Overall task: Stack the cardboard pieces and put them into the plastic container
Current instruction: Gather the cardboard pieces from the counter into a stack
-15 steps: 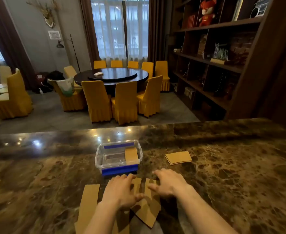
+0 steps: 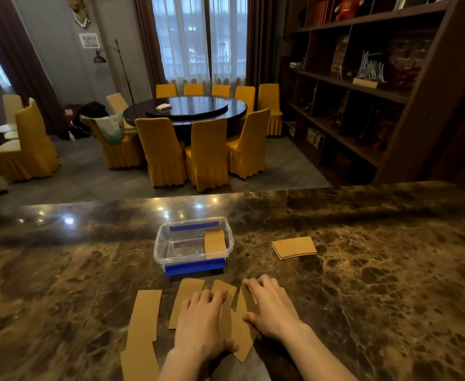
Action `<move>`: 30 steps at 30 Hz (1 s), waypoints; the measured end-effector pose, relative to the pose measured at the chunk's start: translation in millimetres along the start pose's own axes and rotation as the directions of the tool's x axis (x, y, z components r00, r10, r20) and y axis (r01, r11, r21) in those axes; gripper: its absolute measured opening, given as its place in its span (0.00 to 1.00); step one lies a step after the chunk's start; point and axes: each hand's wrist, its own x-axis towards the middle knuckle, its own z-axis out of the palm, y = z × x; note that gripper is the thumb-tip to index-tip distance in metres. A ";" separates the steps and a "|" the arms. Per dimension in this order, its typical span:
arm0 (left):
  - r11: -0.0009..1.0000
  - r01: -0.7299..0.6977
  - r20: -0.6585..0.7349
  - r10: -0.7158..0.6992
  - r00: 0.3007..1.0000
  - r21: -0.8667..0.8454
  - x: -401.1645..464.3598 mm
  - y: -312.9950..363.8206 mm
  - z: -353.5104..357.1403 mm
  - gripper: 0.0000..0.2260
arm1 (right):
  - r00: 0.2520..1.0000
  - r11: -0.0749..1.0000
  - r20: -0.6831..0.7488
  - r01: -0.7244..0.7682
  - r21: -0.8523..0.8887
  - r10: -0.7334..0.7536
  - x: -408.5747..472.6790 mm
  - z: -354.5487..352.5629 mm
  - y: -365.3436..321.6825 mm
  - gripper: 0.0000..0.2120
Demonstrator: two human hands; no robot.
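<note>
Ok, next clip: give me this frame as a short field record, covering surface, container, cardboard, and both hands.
surface: dark marble counter
container: clear plastic container with blue clips, lid off, beyond the hands
in container: one cardboard piece leaning at its right end
loose pieces: several strips spread flat near the counter's front edge
side stack: small cardboard stack right of the container
left hand: left hand palm down on the strips
right hand: right hand palm down on the strips' right side
stage: gathering, nothing lifted
</note>
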 end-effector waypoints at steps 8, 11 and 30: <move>0.937 -0.026 -0.074 0.000 0.997 -0.349 7.1 5.6 -10.2 0.38 | 0.955 0.862 -0.207 -0.086 0.500 0.215 15.5 -15.7 16.6 0.22; 0.856 -0.019 -0.110 -0.044 0.993 -0.517 14.5 11.6 -19.3 0.31 | 0.915 0.720 -0.213 -0.110 0.686 0.343 26.9 -29.9 29.2 0.21; 0.731 -0.093 -0.386 -0.245 0.889 -0.676 68.4 73.9 -16.9 0.21 | 0.975 0.291 0.120 -0.172 0.941 0.188 48.9 -20.8 55.0 0.23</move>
